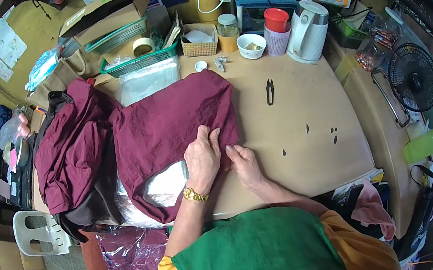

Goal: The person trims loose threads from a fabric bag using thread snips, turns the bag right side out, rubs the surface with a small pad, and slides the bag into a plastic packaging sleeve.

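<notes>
A maroon garment point(167, 112) lies spread over the left and middle of the tan table point(314, 170). My left hand point(203, 157), with a gold watch at the wrist, is closed on the cloth near its lower right edge, thumb and fingers pinched together. Just to the right, my right hand point(244, 166) pinches the garment's edge between thumb and fingers. What lies under the fingertips is hidden. Black thread snips point(270, 93) rest on the table beyond my right hand. A second maroon garment with dark lining point(73, 153) is heaped on the left.
Clear plastic bags point(147, 82) lie behind and under the garment. Along the back stand a green basket point(141, 60), a jar point(227, 25), a white bowl point(251, 46) and a white kettle point(309, 32). A black fan point(414, 77) stands right; bagged maroon clothes point(134, 257) sit below the table's left edge.
</notes>
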`<state>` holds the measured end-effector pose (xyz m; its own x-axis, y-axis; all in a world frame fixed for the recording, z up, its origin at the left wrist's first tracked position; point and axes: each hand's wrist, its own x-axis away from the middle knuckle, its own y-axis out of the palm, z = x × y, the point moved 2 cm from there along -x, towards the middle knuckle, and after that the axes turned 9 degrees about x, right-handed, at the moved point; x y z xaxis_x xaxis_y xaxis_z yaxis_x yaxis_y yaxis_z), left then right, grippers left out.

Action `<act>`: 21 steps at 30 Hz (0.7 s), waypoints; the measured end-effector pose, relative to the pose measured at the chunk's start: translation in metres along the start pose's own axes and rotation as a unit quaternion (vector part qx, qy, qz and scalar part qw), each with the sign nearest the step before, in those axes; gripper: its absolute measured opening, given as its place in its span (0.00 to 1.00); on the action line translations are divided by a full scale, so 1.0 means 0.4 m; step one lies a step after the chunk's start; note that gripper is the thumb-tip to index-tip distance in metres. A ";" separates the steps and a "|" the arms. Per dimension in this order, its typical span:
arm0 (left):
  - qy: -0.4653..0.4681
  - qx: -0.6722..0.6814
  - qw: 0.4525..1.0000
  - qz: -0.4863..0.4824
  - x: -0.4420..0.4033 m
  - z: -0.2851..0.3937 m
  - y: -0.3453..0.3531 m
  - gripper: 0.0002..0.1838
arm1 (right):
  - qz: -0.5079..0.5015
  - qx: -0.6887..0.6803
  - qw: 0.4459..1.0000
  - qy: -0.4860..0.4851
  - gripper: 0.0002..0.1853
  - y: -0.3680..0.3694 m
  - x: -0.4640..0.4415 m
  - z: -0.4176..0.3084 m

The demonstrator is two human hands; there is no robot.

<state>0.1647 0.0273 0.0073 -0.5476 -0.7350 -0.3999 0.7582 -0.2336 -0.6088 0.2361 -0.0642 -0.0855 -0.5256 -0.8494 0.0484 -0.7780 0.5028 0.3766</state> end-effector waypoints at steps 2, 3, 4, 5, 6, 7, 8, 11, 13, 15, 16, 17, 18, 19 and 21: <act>0.035 0.036 0.998 0.023 0.004 0.002 0.005 0.11 | -0.003 -0.096 0.995 0.023 0.12 0.005 0.001 -0.014; 0.035 0.037 0.998 0.022 0.008 0.010 0.004 0.11 | -0.007 -0.091 0.995 0.045 0.13 0.008 -0.001 -0.023; 0.039 0.041 0.998 0.003 0.012 0.023 0.001 0.12 | -0.013 -0.087 0.994 0.068 0.14 0.010 -0.006 -0.032; 0.042 0.043 0.998 -0.016 0.020 0.030 -0.001 0.15 | -0.019 -0.083 0.992 0.092 0.16 0.011 -0.012 -0.036; 0.038 0.021 0.999 -0.019 0.033 0.027 0.001 0.23 | 0.006 -0.114 0.986 0.123 0.18 0.009 -0.037 -0.032; 0.038 0.020 0.999 -0.018 0.046 0.027 -0.006 0.23 | 0.005 -0.115 0.986 0.123 0.18 0.005 -0.052 -0.036; 0.073 0.036 0.997 0.007 0.059 0.034 -0.020 0.25 | -0.013 -0.163 0.978 0.129 0.18 0.000 -0.064 -0.043; 0.096 0.067 0.992 0.048 0.100 0.020 -0.055 0.20 | -0.023 -0.226 0.964 0.136 0.19 0.004 -0.093 -0.079; -0.074 -0.036 0.984 -0.156 0.130 -0.008 -0.095 0.12 | 0.004 -0.188 0.970 0.156 0.22 0.006 -0.118 -0.095; -0.061 -0.049 0.987 -0.137 0.153 -0.011 -0.129 0.13 | 0.005 -0.199 0.967 0.162 0.21 0.003 -0.152 -0.089; -0.047 -0.059 0.990 -0.118 0.162 -0.007 -0.144 0.15 | 0.025 -0.136 0.981 0.137 0.20 0.003 -0.167 -0.089; -0.049 -0.061 0.990 -0.117 0.168 0.000 -0.159 0.15 | 0.044 -0.072 0.990 0.111 0.20 0.002 -0.178 -0.081; -0.044 -0.045 0.990 -0.124 0.170 0.010 -0.173 0.15 | 0.057 -0.030 0.995 0.080 0.19 -0.021 -0.214 -0.015; -0.040 -0.029 0.990 -0.131 0.173 0.017 -0.182 0.16 | 0.053 -0.030 0.995 0.081 0.19 -0.026 -0.226 -0.005; -0.052 -0.020 0.989 -0.134 0.168 0.021 -0.188 0.17 | 0.091 0.073 0.990 0.078 0.20 -0.028 -0.237 -0.009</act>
<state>0.0739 -0.0098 0.0318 -0.6861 -0.7122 -0.1482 0.5742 -0.4052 -0.7114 0.2957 0.0102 -0.0910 -0.6110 -0.7509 0.2507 -0.7224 0.6584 0.2115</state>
